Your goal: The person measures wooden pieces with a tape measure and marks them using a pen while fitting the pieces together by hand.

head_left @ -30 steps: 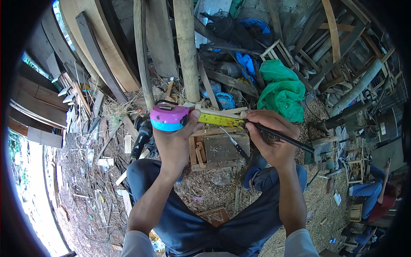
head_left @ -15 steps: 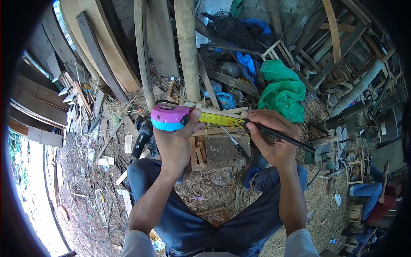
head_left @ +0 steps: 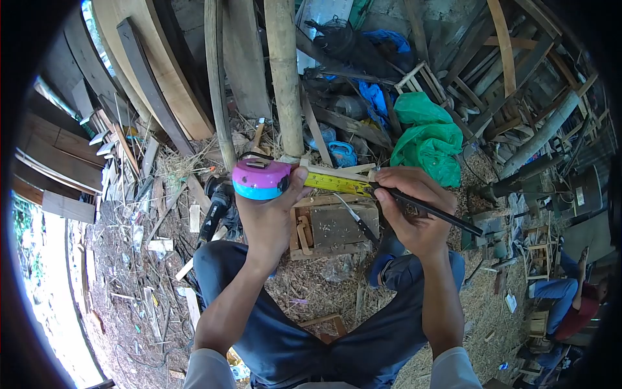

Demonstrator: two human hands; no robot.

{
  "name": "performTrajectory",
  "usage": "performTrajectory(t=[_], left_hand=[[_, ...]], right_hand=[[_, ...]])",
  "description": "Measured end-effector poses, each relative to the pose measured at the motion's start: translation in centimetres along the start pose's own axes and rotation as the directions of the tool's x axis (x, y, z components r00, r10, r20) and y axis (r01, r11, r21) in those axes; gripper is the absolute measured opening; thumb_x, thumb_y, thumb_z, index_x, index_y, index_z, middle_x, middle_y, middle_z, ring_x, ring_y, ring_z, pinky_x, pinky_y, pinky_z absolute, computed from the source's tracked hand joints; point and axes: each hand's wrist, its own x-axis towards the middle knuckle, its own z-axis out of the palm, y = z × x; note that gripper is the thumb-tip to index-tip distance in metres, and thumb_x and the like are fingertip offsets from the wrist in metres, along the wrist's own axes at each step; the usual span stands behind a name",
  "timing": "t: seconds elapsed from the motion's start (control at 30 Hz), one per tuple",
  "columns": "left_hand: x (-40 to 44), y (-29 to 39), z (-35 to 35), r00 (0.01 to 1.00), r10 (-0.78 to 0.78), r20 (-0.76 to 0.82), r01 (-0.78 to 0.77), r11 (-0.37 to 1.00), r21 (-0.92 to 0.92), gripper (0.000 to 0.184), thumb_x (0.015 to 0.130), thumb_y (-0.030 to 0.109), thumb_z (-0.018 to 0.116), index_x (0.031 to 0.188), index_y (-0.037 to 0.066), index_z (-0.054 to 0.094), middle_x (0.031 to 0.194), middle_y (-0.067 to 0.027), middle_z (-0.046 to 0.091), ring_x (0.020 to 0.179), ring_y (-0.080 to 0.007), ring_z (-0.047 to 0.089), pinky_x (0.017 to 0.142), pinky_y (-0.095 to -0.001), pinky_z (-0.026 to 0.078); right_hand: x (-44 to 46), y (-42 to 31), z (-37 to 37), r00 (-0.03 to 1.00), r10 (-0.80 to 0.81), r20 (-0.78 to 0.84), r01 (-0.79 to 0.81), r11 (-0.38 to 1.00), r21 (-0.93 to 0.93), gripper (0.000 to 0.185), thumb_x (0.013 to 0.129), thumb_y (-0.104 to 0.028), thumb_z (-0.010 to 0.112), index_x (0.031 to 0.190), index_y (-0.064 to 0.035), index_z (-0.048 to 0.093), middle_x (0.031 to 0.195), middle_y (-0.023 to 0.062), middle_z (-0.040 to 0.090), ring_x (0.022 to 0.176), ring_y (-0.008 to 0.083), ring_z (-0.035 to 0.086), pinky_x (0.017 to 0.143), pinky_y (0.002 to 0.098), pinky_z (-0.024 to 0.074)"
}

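My left hand (head_left: 272,220) is closed around a pink and blue tape measure (head_left: 262,175). Its yellow blade (head_left: 337,184) is pulled out to the right, along a thin pale wooden strip (head_left: 355,170). In my right hand (head_left: 418,211) a long dark pencil (head_left: 453,222) slants down to the right, its tip at the blade near the fingertips. Those fingers also touch the strip's right end. Below the blade lies a small wooden box (head_left: 337,230) with an open compartment at its left. A slim tool with a dark handle (head_left: 367,228) rests across the box.
A black power tool (head_left: 215,211) stands on the shavings-covered ground to the left. Beyond my hands rise a wooden post (head_left: 283,78) and leaning boards (head_left: 172,71). A green plastic bag (head_left: 427,139) lies at the back right. Another person (head_left: 573,295) sits at far right.
The tape measure and my left hand have shifted slightly to the right. The pencil's rear end has tipped slightly down and to the right.
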Motion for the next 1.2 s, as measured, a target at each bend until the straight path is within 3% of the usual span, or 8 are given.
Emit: performTrajectory(t=[0.27,1.2], left_hand=[[-0.05,-0.09,0.02,1.000,0.010,0.012,-0.010,1.000,-0.001,0.018,0.084,0.004,0.066,0.097,0.001,0.055,0.090,-0.0066,0.061,0.083,-0.0152,0.063,0.075,-0.0311,0.058],[-0.08,0.12,0.06,1.000,0.003,0.008,-0.003,1.000,-0.022,0.018,0.083,0.004,0.067,0.096,0.002,0.055,0.089,-0.0057,0.061,0.082,-0.0147,0.063,0.076,-0.0321,0.058]], right_hand=[[0.03,-0.60,-0.17,0.998,0.052,-0.037,-0.051,0.999,0.007,0.016,0.073,-0.001,0.072,0.088,-0.0019,0.068,0.088,0.0108,0.067,0.080,0.0244,0.066,0.070,0.0315,0.0520],[0.31,-0.53,-0.05,0.999,-0.020,0.038,0.025,0.990,-0.140,0.018,0.069,-0.002,0.074,0.086,-0.0053,0.068,0.088,0.0059,0.068,0.084,0.0248,0.063,0.072,0.0347,0.0512]])
